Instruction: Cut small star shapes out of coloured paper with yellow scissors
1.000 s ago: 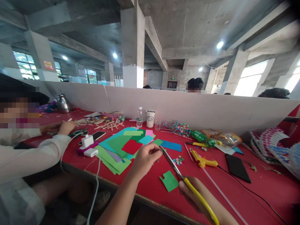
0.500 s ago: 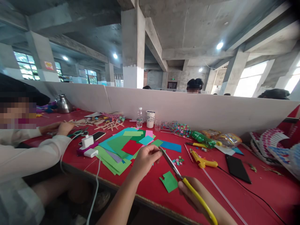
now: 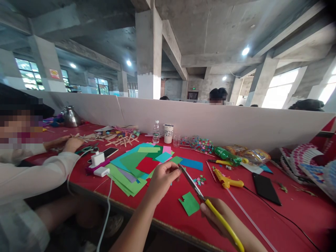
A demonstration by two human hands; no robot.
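My right hand (image 3: 217, 215) grips yellow-handled scissors (image 3: 195, 187), blades pointing up and left toward my left hand (image 3: 161, 180). The left hand pinches a small piece of paper at the blade tips; the piece is mostly hidden by the fingers. A cut green paper scrap (image 3: 190, 203) lies on the red table (image 3: 262, 213) just below the blades. A spread of coloured paper sheets (image 3: 136, 162) lies to the left of my left hand.
A yellow glue gun (image 3: 227, 179) with its cord, a black phone (image 3: 266, 188), paper stars (image 3: 199, 180), a water bottle (image 3: 156, 132) and a cup (image 3: 168, 133) lie beyond. A person (image 3: 28, 175) sits at left near chargers (image 3: 98, 162). A white partition (image 3: 223, 122) backs the table.
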